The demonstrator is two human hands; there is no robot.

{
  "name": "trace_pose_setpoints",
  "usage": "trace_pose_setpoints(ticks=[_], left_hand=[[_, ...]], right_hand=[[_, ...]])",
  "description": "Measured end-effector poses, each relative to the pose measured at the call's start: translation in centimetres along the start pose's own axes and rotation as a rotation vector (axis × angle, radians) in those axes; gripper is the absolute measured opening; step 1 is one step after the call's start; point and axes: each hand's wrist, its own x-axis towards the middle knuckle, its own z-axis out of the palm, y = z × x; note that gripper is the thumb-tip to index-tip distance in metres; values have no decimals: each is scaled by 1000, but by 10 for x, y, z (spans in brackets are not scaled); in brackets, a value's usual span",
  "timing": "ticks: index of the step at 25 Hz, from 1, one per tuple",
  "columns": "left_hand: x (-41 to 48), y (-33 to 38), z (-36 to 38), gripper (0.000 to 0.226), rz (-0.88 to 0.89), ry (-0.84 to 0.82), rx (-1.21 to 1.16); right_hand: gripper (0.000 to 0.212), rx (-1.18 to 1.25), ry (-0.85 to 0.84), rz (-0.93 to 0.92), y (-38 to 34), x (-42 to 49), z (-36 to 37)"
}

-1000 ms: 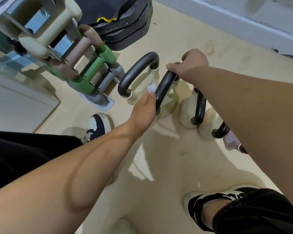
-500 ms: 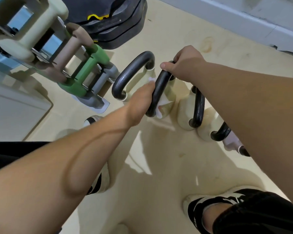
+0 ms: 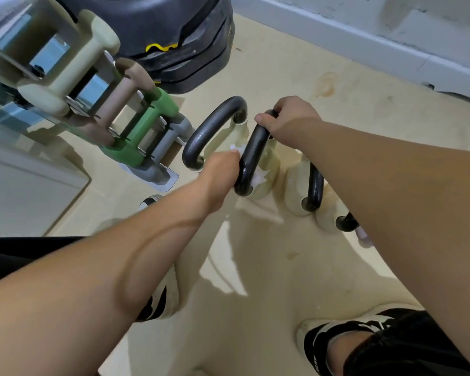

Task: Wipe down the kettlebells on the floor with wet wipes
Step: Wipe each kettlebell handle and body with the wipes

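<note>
**q:** ok so what are the hands actually doing here?

**a:** left hand (image 3: 222, 169) is curled round the dark handle (image 3: 251, 153) of the second kettlebell (image 3: 267, 183), with a white wet wipe (image 3: 259, 177) squashed between palm and metal. bits of it poke out above and below the fingers. right hand (image 3: 291, 118) is clamped over the top bend of that same handle, thumb lying along it.

**q:** and where's that kettlebell sitting?

**a:** on the cream floor (image 3: 282, 71). cream body, second from the left in a tight row of four. the first kettlebell (image 3: 213, 126) is just beside it on the left, handles close together. the third kettlebell (image 3: 315, 185) is just to the right, and the fourth kettlebell (image 3: 346, 223) is mostly hidden under the right forearm.

**q:** anything else in the way?

**a:** the left wrist covers most of the first one's body, so can't tell much about it. left of the row there's a dumbbell rack (image 3: 11, 59) with cream, tan, green and grey dumbbells (image 3: 149, 123) stepping down toward the floor. behind the kettlebells is a stack of black weight plates (image 3: 174, 36). grey skirting (image 3: 350, 36) runs along the wall top right, with a brownish stain (image 3: 326, 86) on the floor near it. at the bottom there's a black and white right shoe (image 3: 323, 340), plus the left shoe (image 3: 162, 301) half under the left arm.
</note>
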Motion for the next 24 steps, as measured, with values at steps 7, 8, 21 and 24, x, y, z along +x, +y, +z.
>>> trace_pose_setpoints(ticks=[7,8,21,24], left_hand=[[45,78,8,40,-358,-88,-139],[55,81,10,41,-383,-97,-108],[29,24,6,34,-186,-213,-342],[14,4,3,41,-63,-95,-171]], right_hand=[[44,85,-48,47,2,9,-15],[42,100,-53,59,2,12,-17],[22,72,-72,59,-1,14,-15],[32,1,-82,38,-2,13,-10]])
